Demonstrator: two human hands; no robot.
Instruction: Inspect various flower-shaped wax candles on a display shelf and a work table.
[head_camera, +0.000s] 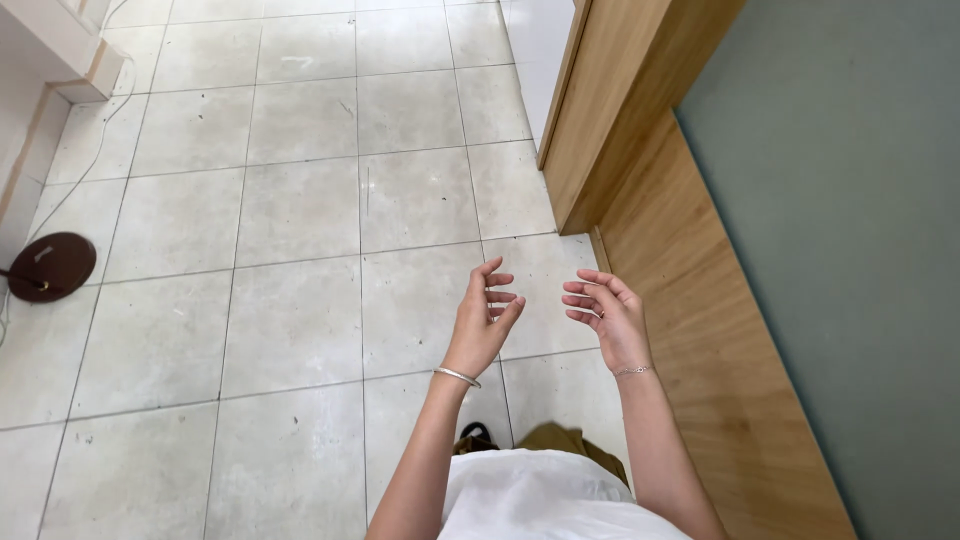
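Both hands are raised in front of the body and hold nothing. The left hand (487, 318) has its palm turned toward the right, fingers loosely curled and spread, thumb out; a thin silver bangle (457, 376) sits on that wrist. The right hand (606, 318) faces it, fingers half bent and apart, with a fine chain bracelet (632, 371) at the wrist. The two are near each other but not touching, forearms rising from about 6 o'clock.

The nearest thing is the wooden ledge (700, 330), just beside the right hand at its 3 o'clock. It looks rigid, smooth and fixed in place, probably not something to lift; its flat top or its edge would be the place for a hand to rest or grip.

Further out, the pale tiled floor (290, 210) spreads below. A dark round stand base (52, 266) with a thin white cable (95, 150) lies at 9 o'clock, well apart. A grey-green wall (850, 220) rises at 3 o'clock.
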